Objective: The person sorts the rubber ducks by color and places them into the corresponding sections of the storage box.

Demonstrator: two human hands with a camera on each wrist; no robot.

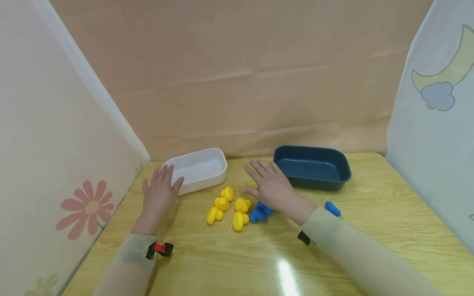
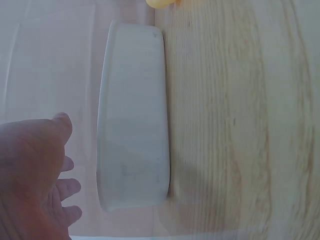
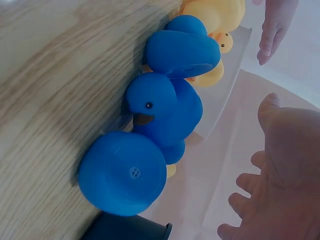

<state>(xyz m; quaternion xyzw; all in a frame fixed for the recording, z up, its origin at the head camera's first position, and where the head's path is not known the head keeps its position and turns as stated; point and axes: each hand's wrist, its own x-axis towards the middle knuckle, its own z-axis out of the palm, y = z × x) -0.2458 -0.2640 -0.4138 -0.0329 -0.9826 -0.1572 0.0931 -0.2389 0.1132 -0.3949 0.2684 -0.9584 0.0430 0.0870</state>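
My left hand (image 1: 159, 195) hovers with fingers spread at the left end of a white plastic bin (image 1: 200, 184), overlapping its rim in the head view. The left wrist view shows this hand (image 2: 30, 175) beside the bin's outer wall (image 2: 134, 117), holding nothing. My right hand (image 1: 274, 189), also spread, is above the rubber ducks, left of a dark blue bin (image 1: 318, 185). Blue rubber ducks (image 1: 258, 214) lie below it, partly hidden by the hand. Several yellow rubber ducks (image 1: 240, 221) are grouped between the hands. In the right wrist view, blue ducks (image 3: 167, 107) lie in a row.
One blue object (image 1: 332, 208) lies apart, right of the right forearm. Wood-grain table (image 1: 207, 267) extends toward me. A tan backdrop (image 1: 237, 102) stands behind the bins, with pale printed panels at the left (image 1: 44, 123) and right (image 1: 437, 156).
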